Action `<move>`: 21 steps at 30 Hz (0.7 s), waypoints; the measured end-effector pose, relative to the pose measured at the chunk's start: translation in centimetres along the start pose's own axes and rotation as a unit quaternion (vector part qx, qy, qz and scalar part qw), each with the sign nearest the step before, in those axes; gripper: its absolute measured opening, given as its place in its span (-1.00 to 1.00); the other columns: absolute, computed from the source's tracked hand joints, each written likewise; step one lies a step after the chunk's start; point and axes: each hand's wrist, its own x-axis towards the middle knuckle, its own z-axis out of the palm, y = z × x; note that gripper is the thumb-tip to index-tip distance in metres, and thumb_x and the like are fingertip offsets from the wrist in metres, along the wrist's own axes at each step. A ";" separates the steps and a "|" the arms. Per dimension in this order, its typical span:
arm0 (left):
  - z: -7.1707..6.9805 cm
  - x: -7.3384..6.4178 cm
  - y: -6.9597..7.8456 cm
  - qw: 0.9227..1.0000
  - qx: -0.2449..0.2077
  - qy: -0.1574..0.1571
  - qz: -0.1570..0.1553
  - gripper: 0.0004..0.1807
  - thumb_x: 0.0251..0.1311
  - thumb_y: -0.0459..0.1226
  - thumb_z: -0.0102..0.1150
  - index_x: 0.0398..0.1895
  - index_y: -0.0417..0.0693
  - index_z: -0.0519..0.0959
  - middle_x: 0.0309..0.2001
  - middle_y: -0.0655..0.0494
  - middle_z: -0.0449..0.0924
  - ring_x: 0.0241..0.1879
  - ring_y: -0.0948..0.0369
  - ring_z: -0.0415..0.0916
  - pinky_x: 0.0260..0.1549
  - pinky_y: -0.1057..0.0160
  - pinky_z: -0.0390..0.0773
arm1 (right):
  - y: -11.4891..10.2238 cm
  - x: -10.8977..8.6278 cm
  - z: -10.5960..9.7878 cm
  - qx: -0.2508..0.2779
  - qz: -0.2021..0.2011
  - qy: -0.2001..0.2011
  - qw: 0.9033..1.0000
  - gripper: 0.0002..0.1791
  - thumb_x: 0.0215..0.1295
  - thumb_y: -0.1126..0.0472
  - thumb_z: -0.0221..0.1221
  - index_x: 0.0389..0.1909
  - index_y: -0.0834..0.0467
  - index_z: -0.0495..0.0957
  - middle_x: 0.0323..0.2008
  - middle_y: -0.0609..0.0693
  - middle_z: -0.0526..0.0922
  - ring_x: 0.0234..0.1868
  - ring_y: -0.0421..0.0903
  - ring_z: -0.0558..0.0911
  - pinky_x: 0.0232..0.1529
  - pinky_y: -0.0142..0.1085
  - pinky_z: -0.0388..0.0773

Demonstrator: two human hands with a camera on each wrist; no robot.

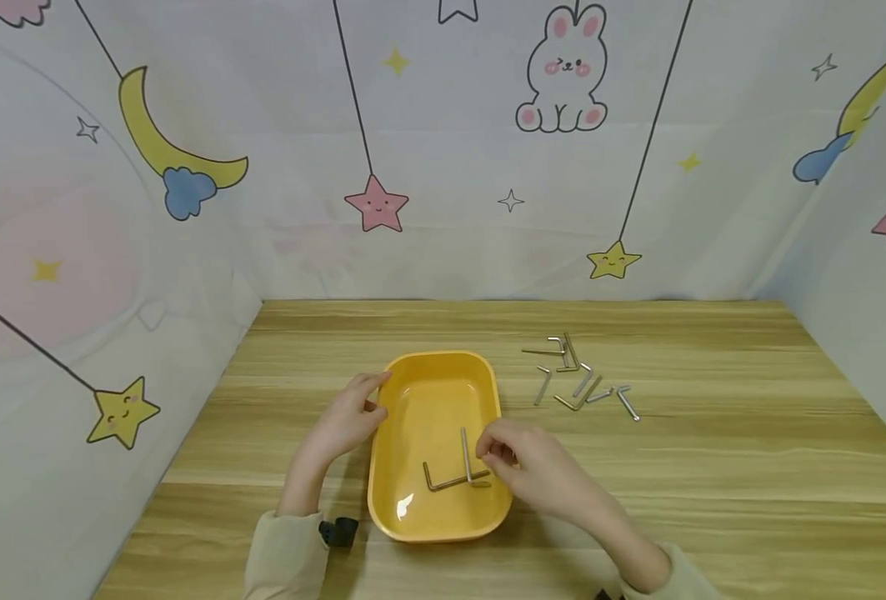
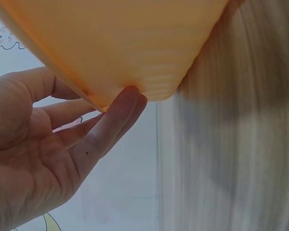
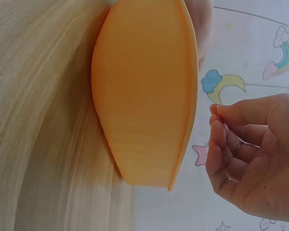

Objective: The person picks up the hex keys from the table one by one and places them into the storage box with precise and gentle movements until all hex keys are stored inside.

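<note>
A yellow plastic tray (image 1: 405,521) stands on the wooden table. My left hand (image 1: 348,417) grips its left rim near the far corner, and the left wrist view shows fingers (image 2: 108,122) on the tray's outer wall. Inside, at the near right, a silver hex key (image 1: 466,454) lies across a darker bronze hex key (image 1: 446,482). My right hand (image 1: 536,467) hovers over the tray's right rim, just beside the silver key. In the right wrist view its fingers (image 3: 220,134) are curled with thumb and fingertips together, and nothing shows between them.
To the right of the tray, several loose hex keys, silver and bronze, lie scattered on the table, among them a bronze key (image 1: 581,402) and a silver key (image 1: 628,404). A printed cloth wall (image 1: 458,250) closes off the table's back edge, and side cloths flank it.
</note>
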 end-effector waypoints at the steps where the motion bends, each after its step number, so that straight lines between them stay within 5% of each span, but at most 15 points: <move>1: 0.0 0.0 0.0 1.000 -0.001 -0.001 0.000 -0.38 0.26 -0.38 -0.01 0.43 -0.16 0.23 0.34 -0.17 0.28 0.01 -0.07 0.52 -0.22 0.18 0.60 | 0.1 0.0 -0.1 0.003 0.001 0.002 1.000 -0.85 0.21 0.37 0.18 -0.39 0.03 0.55 -0.46 -0.22 0.50 -0.41 -0.34 0.41 -0.36 -0.48 0.45; 21: 0.0 0.2 -0.3 1.000 0.000 -0.006 -0.004 -0.38 0.27 -0.38 -0.02 0.44 -0.12 0.22 0.35 -0.15 0.27 0.01 -0.05 0.50 -0.26 0.22 0.57 | 1.5 -0.6 -1.8 0.009 0.035 0.030 0.999 -0.96 0.25 0.29 0.17 -0.34 0.13 0.59 -0.47 -0.16 0.52 -0.42 -0.32 0.41 -0.37 -0.47 0.44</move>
